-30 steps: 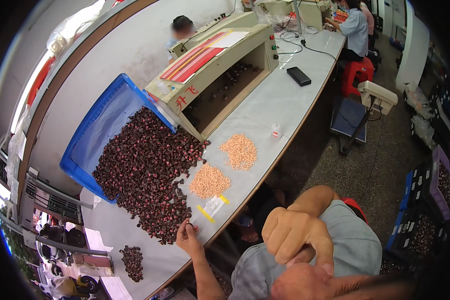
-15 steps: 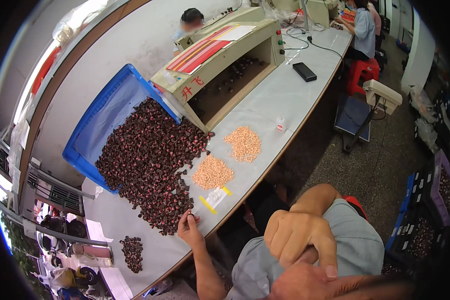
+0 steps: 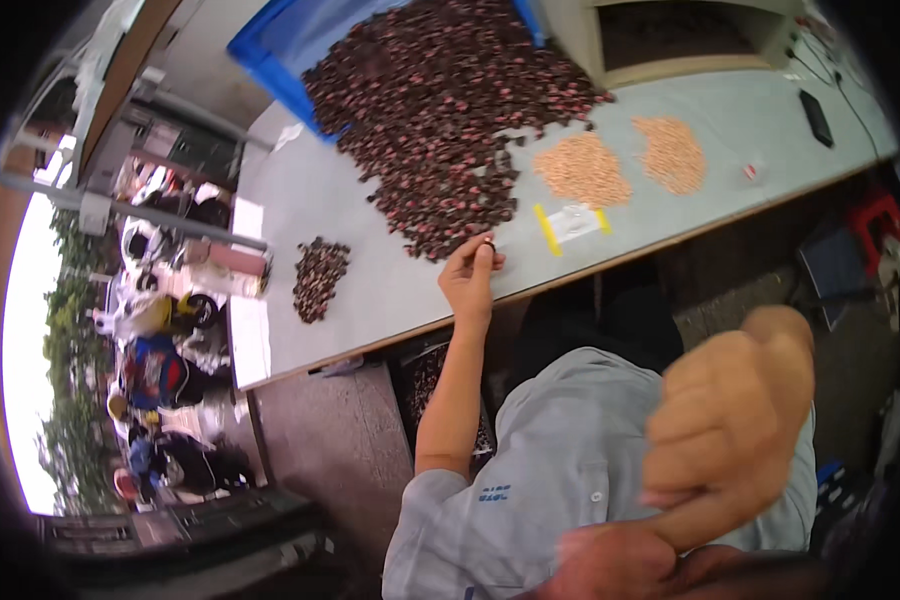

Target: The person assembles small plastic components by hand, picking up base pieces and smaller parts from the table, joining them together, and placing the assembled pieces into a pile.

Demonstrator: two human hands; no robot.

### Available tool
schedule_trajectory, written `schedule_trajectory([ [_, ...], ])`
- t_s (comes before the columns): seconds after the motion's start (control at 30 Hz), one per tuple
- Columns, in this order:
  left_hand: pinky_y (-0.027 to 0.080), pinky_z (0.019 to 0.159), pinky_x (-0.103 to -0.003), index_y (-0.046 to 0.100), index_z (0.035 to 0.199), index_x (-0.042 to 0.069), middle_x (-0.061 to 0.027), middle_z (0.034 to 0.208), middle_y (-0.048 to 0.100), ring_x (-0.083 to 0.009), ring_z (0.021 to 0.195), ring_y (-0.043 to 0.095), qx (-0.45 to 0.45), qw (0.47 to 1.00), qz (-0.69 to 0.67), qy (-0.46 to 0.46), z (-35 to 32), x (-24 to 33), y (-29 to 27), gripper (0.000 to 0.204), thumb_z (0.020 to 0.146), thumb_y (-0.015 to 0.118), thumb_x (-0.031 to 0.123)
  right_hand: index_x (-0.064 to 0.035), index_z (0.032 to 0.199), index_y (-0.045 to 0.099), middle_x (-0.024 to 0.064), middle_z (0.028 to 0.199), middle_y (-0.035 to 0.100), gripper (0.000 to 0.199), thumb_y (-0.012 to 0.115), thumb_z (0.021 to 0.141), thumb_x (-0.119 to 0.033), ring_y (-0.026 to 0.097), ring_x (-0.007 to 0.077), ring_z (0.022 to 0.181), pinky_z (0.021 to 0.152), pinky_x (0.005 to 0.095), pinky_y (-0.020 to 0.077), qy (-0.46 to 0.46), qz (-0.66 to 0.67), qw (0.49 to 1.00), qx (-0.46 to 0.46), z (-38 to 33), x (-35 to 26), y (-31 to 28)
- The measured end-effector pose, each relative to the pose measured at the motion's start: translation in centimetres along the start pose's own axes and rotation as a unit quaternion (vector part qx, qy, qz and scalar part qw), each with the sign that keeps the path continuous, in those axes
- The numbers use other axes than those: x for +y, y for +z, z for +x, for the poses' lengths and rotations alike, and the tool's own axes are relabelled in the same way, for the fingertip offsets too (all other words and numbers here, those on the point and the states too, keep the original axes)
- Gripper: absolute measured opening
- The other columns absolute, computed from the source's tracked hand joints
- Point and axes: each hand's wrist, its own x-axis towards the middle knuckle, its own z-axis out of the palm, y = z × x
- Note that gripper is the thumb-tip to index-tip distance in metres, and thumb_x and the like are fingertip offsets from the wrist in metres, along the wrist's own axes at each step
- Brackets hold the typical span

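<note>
My left hand (image 3: pixel 468 277) is at the table's front edge, thumb and fingertips pinching a small dark piece (image 3: pixel 488 246) with a pale reddish spot. Just beyond it spreads a large heap of dark brown and pink pieces (image 3: pixel 450 110), spilling from a tilted blue tub (image 3: pixel 280 62). My right hand (image 3: pixel 725 430) is raised close in front of my grey shirt, fingers curled in and slightly blurred. Whatever it may hold is hidden. A smaller pile of similar dark pieces (image 3: pixel 320 280) lies to the left of my left hand.
Two piles of small peach-coloured pieces (image 3: pixel 582 170) lie right of the heap, behind a yellow-taped white card (image 3: pixel 573 225). A box-shaped machine (image 3: pixel 690 72) stands at the back. A small bottle (image 3: pixel 752 174) and a black device (image 3: pixel 815 118) lie farther right; a red stool (image 3: pixel 878 225) is beyond.
The view has swung left and down, showing more of the parked motorbikes and my shirt. My left hand still pinches at the heap's near edge; my right hand stays raised and curled.
</note>
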Motion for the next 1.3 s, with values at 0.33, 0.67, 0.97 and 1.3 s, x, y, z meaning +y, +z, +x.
schedule_trajectory([
  [0.33,0.051,0.073,-0.034,0.061,0.119,-0.001,-0.0126,0.1,0.069,-0.0227,0.08,0.066,0.18,0.8,0.566,0.087,2.0,3.6,-19.3,0.036,0.085,0.067,0.009,-0.0012,0.116,0.067,0.0029,0.066,0.056,0.043,0.06,0.074,0.001,0.05,0.0175,0.05,0.047,0.032,0.0365,0.215,0.029,0.975,0.055,-1.0,8.4,4.3],
  [0.67,0.047,0.091,-0.043,0.056,0.123,0.003,-0.0164,0.122,0.057,-0.0361,0.113,0.053,0.261,0.636,0.715,0.13,6.0,3.6,-22.1,0.049,0.079,0.075,0.016,0.0026,0.115,0.063,0.0021,0.069,0.054,0.028,0.053,0.089,-0.001,0.044,0.0083,0.063,0.058,0.025,0.0365,0.492,-0.048,0.852,0.174,-11.2,10.7,5.3],
  [0.97,0.049,0.077,-0.041,0.061,0.115,0.0,-0.0173,0.105,0.062,-0.0311,0.095,0.058,0.248,0.706,0.613,0.252,5.2,3.0,-21.7,0.03,0.087,0.064,0.011,0.0013,0.114,0.064,-0.002,0.065,0.047,0.024,0.055,0.092,-0.002,0.039,0.0051,0.061,0.055,0.0236,0.0329,0.582,-0.035,0.777,0.235,-16.6,9.8,6.8],
  [1.3,0.051,0.072,-0.035,0.066,0.104,0.008,-0.0095,0.099,0.063,-0.0277,0.084,0.062,-0.149,0.834,0.474,0.242,1.6,4.1,-5.5,0.024,0.08,0.072,0.009,0.0024,0.11,0.064,-0.0038,0.066,0.048,0.021,0.055,0.092,-0.003,0.04,0.0042,0.063,0.056,0.0225,0.0333,0.568,-0.066,0.793,0.209,-16.5,9.6,8.3],
])
